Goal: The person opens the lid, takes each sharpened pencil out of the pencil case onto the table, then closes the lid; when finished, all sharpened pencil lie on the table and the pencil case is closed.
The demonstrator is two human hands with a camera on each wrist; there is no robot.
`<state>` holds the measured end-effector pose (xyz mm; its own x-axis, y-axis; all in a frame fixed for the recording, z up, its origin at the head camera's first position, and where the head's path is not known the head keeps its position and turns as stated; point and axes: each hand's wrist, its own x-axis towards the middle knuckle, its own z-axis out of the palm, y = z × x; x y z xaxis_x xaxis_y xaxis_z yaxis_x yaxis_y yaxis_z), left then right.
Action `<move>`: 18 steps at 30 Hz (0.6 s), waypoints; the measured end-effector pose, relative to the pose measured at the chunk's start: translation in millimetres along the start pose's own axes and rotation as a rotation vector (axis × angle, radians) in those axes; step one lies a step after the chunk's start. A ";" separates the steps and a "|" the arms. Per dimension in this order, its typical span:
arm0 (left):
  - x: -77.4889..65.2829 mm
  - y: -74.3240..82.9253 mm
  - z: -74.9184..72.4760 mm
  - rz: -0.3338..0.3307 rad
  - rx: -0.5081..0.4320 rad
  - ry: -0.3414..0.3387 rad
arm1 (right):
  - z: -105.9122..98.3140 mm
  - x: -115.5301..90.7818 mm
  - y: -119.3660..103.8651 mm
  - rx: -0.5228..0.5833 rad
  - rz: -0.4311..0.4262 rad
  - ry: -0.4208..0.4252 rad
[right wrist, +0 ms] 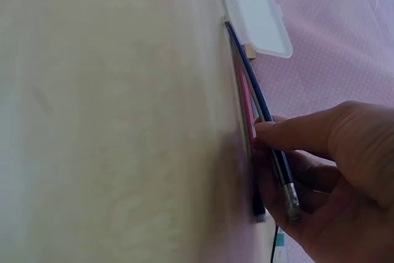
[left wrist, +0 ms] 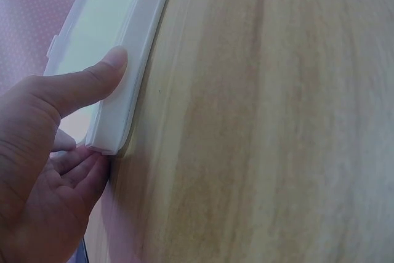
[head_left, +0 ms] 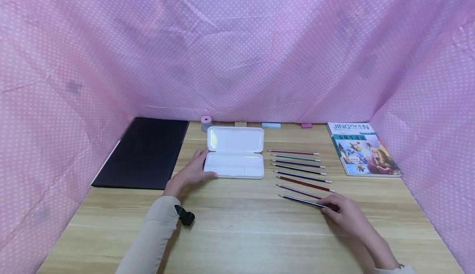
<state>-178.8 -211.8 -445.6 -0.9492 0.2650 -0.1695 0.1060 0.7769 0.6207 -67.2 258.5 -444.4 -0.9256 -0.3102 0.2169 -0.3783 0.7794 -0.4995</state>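
A white pencil case [head_left: 234,165] lies with its lid raised in the middle of the table, its compartments bare. My left hand [head_left: 194,169] grips the case's left end: the thumb [left wrist: 114,60] lies over the front wall and the other fingers are at the end corner. On the right, my right hand [head_left: 343,212] pinches a dark blue pencil [right wrist: 249,69] near its eraser end between thumb and fingers. That pencil is the nearest of a row of several pencils [head_left: 302,175], red, teal and dark, whose points face left toward the case.
Along the back stand a pink-and-grey roll [head_left: 206,123], a tan block [head_left: 241,124], a pale blue-white block [head_left: 271,125] and a pink eraser [head_left: 306,125]. A black folder [head_left: 144,154] lies at left, a picture book [head_left: 363,150] at right. Pink dotted cloth [head_left: 237,59] encloses the table.
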 end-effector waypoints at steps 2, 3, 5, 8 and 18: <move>-0.2 -0.1 -0.2 -0.001 0.004 -0.001 | 1.8 -2.1 1.4 -0.011 -0.005 0.023; -0.3 -0.1 -0.3 -0.001 0.006 -0.001 | 2.5 -2.6 2.0 -0.012 0.002 0.027; 0.0 -0.1 0.1 -0.002 0.009 -0.003 | 3.2 -3.8 3.0 -0.019 0.014 0.034; 0.2 0.1 0.4 -0.008 0.009 -0.003 | 3.9 -4.1 3.6 -0.035 0.038 0.034; 0.8 0.1 1.4 -0.012 0.004 -0.002 | 7.0 -3.9 5.2 -0.052 0.096 0.012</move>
<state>-179.1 -210.7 -446.7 -0.9500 0.2565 -0.1782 0.0956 0.7821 0.6158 -65.6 259.9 -453.7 -0.9571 -0.2271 0.1802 -0.2868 0.8322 -0.4745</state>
